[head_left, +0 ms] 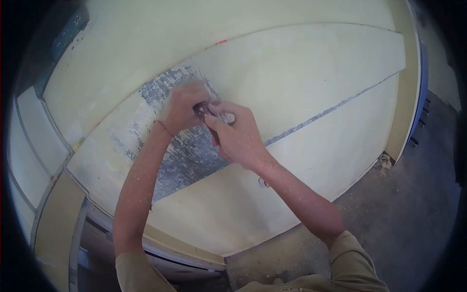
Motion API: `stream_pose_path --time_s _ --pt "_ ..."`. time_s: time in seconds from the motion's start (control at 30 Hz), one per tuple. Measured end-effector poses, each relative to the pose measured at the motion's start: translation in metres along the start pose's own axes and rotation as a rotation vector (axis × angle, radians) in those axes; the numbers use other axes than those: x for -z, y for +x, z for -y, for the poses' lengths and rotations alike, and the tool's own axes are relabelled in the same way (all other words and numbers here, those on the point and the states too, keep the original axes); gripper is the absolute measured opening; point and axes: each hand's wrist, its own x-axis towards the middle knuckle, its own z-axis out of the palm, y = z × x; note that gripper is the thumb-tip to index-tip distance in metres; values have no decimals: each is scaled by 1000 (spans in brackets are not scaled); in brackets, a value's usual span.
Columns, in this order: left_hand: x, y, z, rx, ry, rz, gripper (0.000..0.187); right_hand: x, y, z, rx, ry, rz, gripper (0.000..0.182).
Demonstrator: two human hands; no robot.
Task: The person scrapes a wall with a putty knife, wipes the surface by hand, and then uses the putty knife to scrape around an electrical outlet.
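Note:
In the head view, both my hands are closed on a scraper with a dark reddish-brown handle (201,111), held against the wall. My left hand (186,104), slightly blurred, wraps over its upper end. My right hand (238,131) grips the handle from the right, thumb pointing up-left. The fingers hide the blade. Around and below the hands lies a rough grey patch (189,153) of wall where the pale paint (311,73) is stripped in streaks. Pale flecks cling to both forearms.
A thin grey scraped line (316,117) runs rightward from the patch. Below it a small wall fitting (263,182) sits behind my right forearm. A door frame (406,97) borders the right, a dark opening (97,243) lies lower left, and grey floor (389,209) spreads lower right.

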Motion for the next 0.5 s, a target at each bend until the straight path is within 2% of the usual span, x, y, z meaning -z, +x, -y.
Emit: stream_pose_path --time_s 0.07,0.17,0.27,0.4,0.47,0.5 --pt "0 -1 4 -35 -6 -4 27 -8 14 -9 155 -145 -79 24" --pt "2 -9 5 63 74 6 27 -4 1 11 22 -64 -24 22" --pt "-3 -5 6 -49 33 -32 31 -11 17 -12 142 -127 -89 21" --pt "-5 -11 8 -45 79 -97 32 -10 19 -16 179 -86 -81 23" --pt "1 -9 14 -41 64 -99 32 -9 26 -17 291 -199 -45 25" --pt "7 -5 26 24 116 -98 31 -12 32 -10 292 -198 -50 25"
